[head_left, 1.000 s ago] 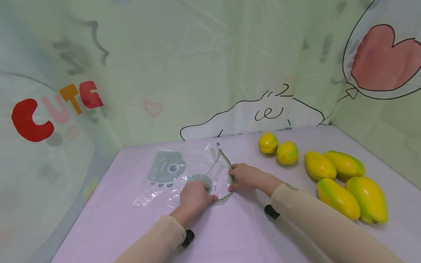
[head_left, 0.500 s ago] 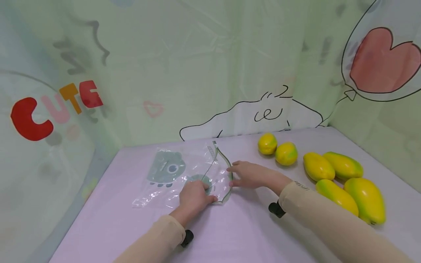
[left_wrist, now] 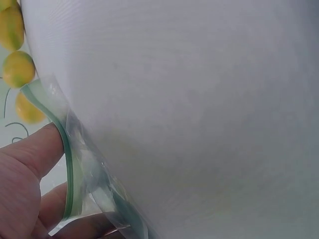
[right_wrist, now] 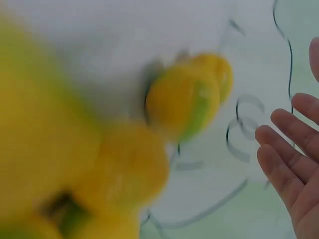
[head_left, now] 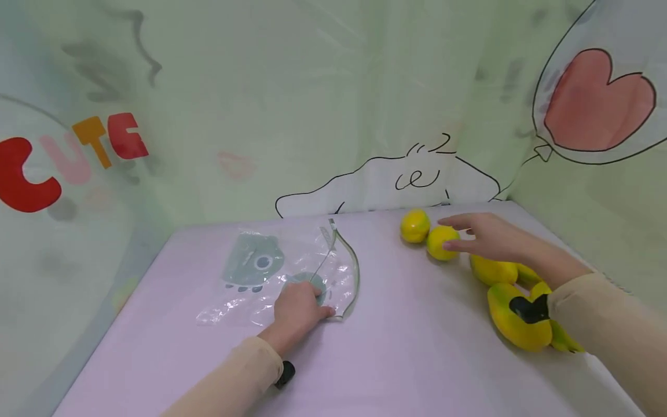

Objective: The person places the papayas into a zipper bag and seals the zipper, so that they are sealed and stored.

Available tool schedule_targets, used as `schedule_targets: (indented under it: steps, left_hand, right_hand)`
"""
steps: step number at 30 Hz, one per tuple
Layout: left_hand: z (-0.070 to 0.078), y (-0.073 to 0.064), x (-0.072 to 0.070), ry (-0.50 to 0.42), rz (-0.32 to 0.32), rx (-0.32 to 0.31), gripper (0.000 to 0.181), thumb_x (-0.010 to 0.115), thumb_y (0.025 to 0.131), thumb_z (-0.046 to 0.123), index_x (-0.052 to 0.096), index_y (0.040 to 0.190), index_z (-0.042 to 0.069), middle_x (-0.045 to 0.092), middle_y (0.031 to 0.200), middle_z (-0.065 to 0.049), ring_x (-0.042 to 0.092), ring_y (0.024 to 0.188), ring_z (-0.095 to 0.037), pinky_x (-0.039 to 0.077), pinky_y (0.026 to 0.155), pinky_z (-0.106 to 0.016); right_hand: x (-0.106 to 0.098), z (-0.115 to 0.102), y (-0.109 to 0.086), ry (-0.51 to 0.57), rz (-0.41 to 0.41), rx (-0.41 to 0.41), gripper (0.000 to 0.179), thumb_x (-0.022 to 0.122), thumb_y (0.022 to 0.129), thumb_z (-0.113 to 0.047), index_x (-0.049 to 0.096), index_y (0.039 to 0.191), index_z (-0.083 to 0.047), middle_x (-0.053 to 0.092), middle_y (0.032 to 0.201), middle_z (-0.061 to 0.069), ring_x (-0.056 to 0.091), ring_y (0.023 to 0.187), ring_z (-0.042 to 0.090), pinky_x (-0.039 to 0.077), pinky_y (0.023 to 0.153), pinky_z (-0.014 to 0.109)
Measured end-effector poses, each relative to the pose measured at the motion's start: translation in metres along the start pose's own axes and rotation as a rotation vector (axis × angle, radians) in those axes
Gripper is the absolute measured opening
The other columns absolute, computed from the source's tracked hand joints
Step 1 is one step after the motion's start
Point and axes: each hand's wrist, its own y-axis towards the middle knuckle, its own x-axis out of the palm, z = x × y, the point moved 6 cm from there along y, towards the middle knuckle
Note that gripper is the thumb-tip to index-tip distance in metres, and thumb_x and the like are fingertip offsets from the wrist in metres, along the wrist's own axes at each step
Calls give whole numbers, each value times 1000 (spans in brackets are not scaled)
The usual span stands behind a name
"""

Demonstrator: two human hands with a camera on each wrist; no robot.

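My left hand (head_left: 297,310) pinches the near edge of a clear zip bag (head_left: 255,260) printed with a grey-green cartoon creature. In the left wrist view, the thumb and fingers (left_wrist: 47,144) lie on either side of its green zip strip (left_wrist: 70,172), and the bag's mouth gapes towards the right. My right hand (head_left: 492,237) is in the air with its fingers spread, holding nothing. Its fingertips overlap the nearer of two small round yellow-green fruits (head_left: 442,244) in the head view. Beside it sits the other round fruit (head_left: 415,226).
Several larger, longer yellow-green fruits, mango-like (head_left: 520,324), lie on the right, partly hidden under my right forearm. A pale lilac cloth (head_left: 396,330) covers the table. Printed curtains (head_left: 312,104) hang along the back and sides.
My right hand has let go of the bag's zip edge and moved right to the round fruits. The left hand keeps its grip on the bag. The head view has turned slightly right.
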Motion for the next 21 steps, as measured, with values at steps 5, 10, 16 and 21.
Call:
schedule_targets:
  steps: [5, 10, 16, 21]
  left_hand:
    - [-2, -1, -3, -9, 3, 4, 44, 91, 72, 37, 80, 109, 16, 76, 98, -3, 64, 85, -19, 52, 68, -36]
    - [1, -3, 0, -38, -25, 10, 45, 91, 73, 35, 79, 111, 13, 73, 91, -3, 60, 81, -18, 50, 67, -35]
    - [-1, -4, 2, -28, -35, 11, 51, 90, 74, 35, 78, 116, 9, 77, 113, -9, 63, 87, -19, 54, 74, -37]
    - [1, -2, 1, -22, -28, 21, 51, 90, 74, 35, 78, 116, 9, 77, 111, -8, 61, 84, -18, 53, 72, -35]
  right_hand:
    - [-34, 57, -34, -20, 31, 105, 66, 65, 100, -38, 49, 146, 6, 53, 145, 33, 53, 128, 53, 48, 100, 66]
    - [-34, 110, -66, 4, -18, 211, 70, 61, 101, -43, 48, 143, 11, 53, 141, 38, 53, 124, 57, 54, 91, 64]
    - [-11, 138, -73, 59, -81, 238, 75, 60, 102, -45, 41, 146, 13, 47, 143, 42, 49, 126, 60, 52, 91, 65]
    - [0, 143, -74, 46, -107, 230, 81, 63, 99, -45, 38, 146, 15, 44, 142, 45, 48, 124, 62, 50, 92, 68]
